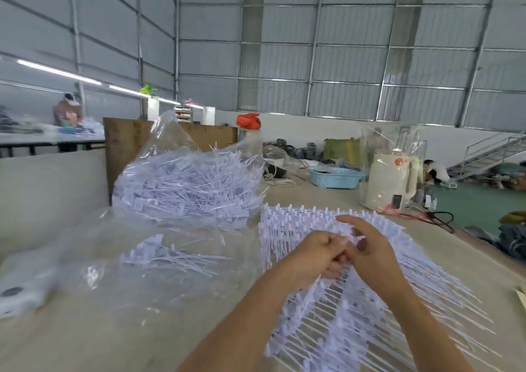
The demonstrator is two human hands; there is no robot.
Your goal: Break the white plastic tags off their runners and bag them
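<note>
Holding the tags at the 5 o'clock side of the table, the left hand and right hand both pinched them. Snapping near the stick would work best. The bag sat at 11 o'clock.

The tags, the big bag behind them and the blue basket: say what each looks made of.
Tags: white plastic, thin moulded strips on runners, matte.
Big bag: clear plastic film, glossy and crinkled; loose tags show through.
Blue basket: probably rigid plastic, pale blue with perforated walls.
</note>
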